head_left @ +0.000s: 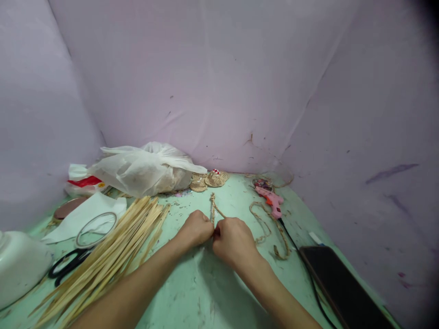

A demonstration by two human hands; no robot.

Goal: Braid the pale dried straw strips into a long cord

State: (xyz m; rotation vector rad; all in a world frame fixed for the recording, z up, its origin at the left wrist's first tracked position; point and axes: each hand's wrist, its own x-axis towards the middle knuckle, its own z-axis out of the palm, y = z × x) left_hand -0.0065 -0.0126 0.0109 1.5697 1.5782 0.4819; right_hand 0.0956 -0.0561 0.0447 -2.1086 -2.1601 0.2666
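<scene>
Close together over the middle of the table, my left hand and my right hand are both closed on a twisted straw cord. The cord's doubled end sticks out beyond my fingers, with one strand slanting to my right hand. My fingertips hide the part being gripped. A long loose length of similar cord curls on the table to the right of my right hand. Left of my left hand lies a bundle of pale dry straw strips.
Scissors, a wire ring and a white container are at left. A white plastic bag and small woven straw hats stand behind. A pink glue gun with black cable and a dark phone lie at right.
</scene>
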